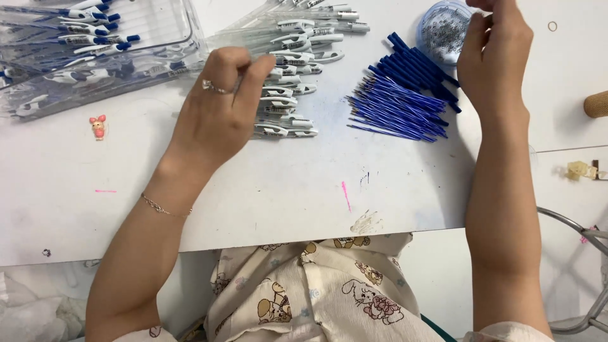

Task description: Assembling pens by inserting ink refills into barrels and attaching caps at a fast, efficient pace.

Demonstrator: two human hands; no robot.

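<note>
head view, one frame. white counter (285, 196) with pink and blue pen marks on its near part.

left hand (218, 111): fingers curled down onto a heap of clear pen barrels (288, 95) with white clips, lying at centre far. fingertips touch the barrels at the left edge of the heap; whether one barrel is actually pinched cannot be told, the fingers hide it. ring on one finger, thin chain bracelet (166, 208) at the wrist.

right hand (494, 54): raised at far right, fingers bent together over the rim of a round clear tub (443, 28). fingertips run out of the top of the frame, so closed on something or not: cannot tell.

containers:
- round tub, far right: holds many tiny metallic pieces, too small to identify.
- clear plastic tray (95, 57), far left: holds pens with blue ends and white clips, lying roughly parallel; its right wall lies just beside the barrel heap.

loose on counter:
- pile of blue refills (402, 101) between the barrel heap and the right hand, fanned, tips pointing left and near; its far end lies just beside the tub.
- small pink figurine (97, 126), left, near the tray.
- wooden cylinder end (596, 104) at the right edge.

near edge: person's cream garment with cartoon print.
</note>
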